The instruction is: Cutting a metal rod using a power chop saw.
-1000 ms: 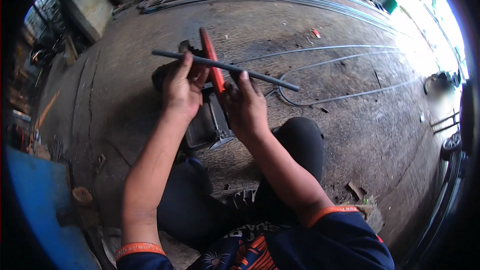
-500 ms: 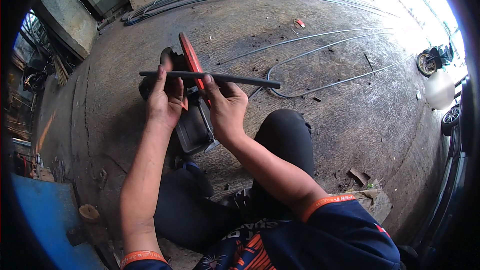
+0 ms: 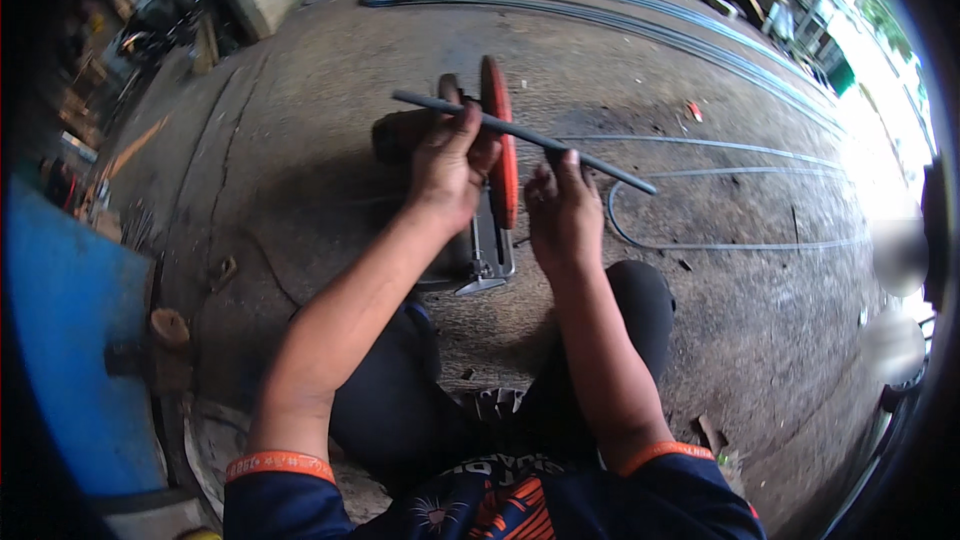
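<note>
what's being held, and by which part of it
A dark rod: the left hand grips it left of its middle, the right hand right of it; both ends stick out free.

Navy shirt [image 3: 290, 510], front: large white lettering [image 3: 512, 469] ran across it, foreshortened, only partly legible | orange left sleeve band [image 3: 280, 462]: carried small pale characters, too blurred to read through | orange right sleeve band [image 3: 668, 452]: bore small pale lettering, likewise too blurred

the right grip [image 3: 566, 210] has moved rightward along the rod [image 3: 617, 173], clear of the red disc [image 3: 507, 180] it overlapped.
</note>
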Motion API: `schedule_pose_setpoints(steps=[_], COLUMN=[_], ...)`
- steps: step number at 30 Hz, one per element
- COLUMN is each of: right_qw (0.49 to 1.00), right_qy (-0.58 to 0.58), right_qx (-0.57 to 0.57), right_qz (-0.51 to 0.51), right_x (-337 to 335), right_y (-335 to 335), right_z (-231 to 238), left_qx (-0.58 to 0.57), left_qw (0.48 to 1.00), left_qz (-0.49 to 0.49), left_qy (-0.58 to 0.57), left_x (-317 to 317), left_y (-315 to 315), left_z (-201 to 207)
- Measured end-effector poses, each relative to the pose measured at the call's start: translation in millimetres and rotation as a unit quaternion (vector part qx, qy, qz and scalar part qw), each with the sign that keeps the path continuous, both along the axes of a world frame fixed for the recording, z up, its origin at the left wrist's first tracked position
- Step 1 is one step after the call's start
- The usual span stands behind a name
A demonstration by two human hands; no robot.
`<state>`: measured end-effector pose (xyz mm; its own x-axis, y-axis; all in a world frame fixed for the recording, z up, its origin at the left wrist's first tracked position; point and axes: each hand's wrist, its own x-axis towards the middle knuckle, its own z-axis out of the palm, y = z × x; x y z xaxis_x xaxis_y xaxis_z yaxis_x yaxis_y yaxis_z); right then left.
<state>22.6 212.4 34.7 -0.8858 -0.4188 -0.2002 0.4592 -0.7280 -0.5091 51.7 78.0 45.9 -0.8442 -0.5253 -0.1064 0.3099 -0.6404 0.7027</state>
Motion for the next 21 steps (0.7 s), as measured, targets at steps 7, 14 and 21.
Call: schedule_pose_setpoints(steps=[7,14,21], right_qw=[0.996,0.942,0.515], right_qy=[-0.05,0.21,0.781], right_qx=[-0.057,0.21,0.353], right_qz=[0.039,0.159,0.0], right_x=[-4,36,105], right_y=[-6,-19,-76], right_z=[-9,28,87], left_qx=[-0.051,-0.147,-0.424], left_qw=[0.997,0.981,0.843], left_qz=[0.051,0.108,0.33], left_qy=[0.033,0.063,0.011], left_x=[12,58,207], left_y=[8,-19,-45], left_z=[5,19,63])
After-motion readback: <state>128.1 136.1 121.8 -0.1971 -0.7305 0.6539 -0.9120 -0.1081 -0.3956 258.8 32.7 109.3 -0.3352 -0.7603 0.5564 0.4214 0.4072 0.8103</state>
